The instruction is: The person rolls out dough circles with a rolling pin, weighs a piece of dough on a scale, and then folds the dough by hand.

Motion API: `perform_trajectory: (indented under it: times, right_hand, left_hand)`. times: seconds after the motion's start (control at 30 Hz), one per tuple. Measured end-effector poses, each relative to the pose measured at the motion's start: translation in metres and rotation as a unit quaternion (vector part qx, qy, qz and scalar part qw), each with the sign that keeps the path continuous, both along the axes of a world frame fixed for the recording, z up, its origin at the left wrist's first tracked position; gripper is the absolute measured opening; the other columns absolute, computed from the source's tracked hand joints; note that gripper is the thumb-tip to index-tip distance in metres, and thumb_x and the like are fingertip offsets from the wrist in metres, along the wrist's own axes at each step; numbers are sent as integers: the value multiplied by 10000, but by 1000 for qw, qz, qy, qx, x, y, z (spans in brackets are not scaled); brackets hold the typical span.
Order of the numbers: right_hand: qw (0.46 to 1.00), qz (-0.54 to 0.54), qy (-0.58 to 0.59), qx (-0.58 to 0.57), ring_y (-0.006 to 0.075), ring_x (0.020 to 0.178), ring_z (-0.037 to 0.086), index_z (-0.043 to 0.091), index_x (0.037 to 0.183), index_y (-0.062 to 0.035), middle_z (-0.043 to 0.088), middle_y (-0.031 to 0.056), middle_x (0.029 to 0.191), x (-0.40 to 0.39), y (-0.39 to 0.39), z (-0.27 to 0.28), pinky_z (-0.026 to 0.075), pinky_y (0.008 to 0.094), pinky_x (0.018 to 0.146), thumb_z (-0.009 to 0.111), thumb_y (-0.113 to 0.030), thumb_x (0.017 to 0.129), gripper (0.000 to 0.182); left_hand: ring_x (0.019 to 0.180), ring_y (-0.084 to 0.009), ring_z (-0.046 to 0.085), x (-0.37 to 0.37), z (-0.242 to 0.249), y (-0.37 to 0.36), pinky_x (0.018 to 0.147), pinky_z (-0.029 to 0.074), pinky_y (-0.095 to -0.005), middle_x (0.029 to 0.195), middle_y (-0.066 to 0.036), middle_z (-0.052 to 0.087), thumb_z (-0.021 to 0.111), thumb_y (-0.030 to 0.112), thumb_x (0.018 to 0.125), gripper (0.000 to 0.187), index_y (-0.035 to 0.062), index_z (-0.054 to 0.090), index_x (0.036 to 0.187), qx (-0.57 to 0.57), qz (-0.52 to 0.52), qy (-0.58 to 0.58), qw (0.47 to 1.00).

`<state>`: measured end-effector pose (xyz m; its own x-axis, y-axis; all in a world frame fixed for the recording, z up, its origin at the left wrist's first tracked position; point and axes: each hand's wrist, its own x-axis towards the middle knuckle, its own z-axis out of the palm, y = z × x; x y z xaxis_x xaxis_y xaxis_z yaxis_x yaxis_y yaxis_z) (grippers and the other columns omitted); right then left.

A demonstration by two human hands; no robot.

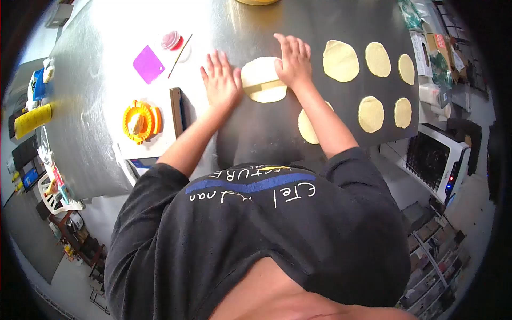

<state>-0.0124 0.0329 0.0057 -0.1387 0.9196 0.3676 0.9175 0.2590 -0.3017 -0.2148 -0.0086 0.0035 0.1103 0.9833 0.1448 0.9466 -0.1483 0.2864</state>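
Note:
A pale rolling pin (pixel 263 86) lies across a flat round of dough (pixel 265 66) on the metal table. My left hand (pixel 221 80) lies flat at the pin's left end, fingers spread. At the other end, my right hand (pixel 295 63) rests palm down, fingers stretched out and the thumb pointing inward; its edge covers part of the dough. Below my right wrist, another dough round (pixel 308 127) is partly hidden by the forearm. Several rolled rounds sit to the right, among them a large one (pixel 341 61) and a smaller one (pixel 371 114).
On the left are a purple sheet (pixel 149 64), a thin stick (pixel 180 56), a pink flower-shaped piece (pixel 171 40) and an orange ridged mould (pixel 140 122) on a white surface. A yellow container (pixel 257 1) shows at the far edge. A white appliance (pixel 437 160) stands right of the table.

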Motion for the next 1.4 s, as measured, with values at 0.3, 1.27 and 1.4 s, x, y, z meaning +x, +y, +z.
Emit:
perform_trajectory:
  times: [0.3,1.27,1.4]
  right_hand:
    - [987,29,-66,-144,249,1344,328,420,1344,-93,382,71,1440,28,-86,9,139,487,1134,461,-112,792,554]
    - [991,-109,77,22,286,1008,523,587,1054,-145,589,67,1063,2,102,3,409,472,833,530,-228,722,346]
    - [954,79,107,-269,267,1119,522,604,1098,-211,601,50,1141,19,70,26,414,466,915,512,-134,730,388]
  left_hand:
    - [1288,-389,342,-1,-4,-77,1056,259,-537,1369,-197,405,545,109,813,528,5,427,1318,-46,-131,-91,986]
    - [1330,-340,316,-19,7,117,1095,190,-532,1273,-112,508,501,272,907,325,103,560,1178,203,-23,-51,977]
    - [1227,-357,433,-10,22,67,1034,320,-488,1168,-107,566,565,150,840,286,85,575,1118,161,-36,-150,975]
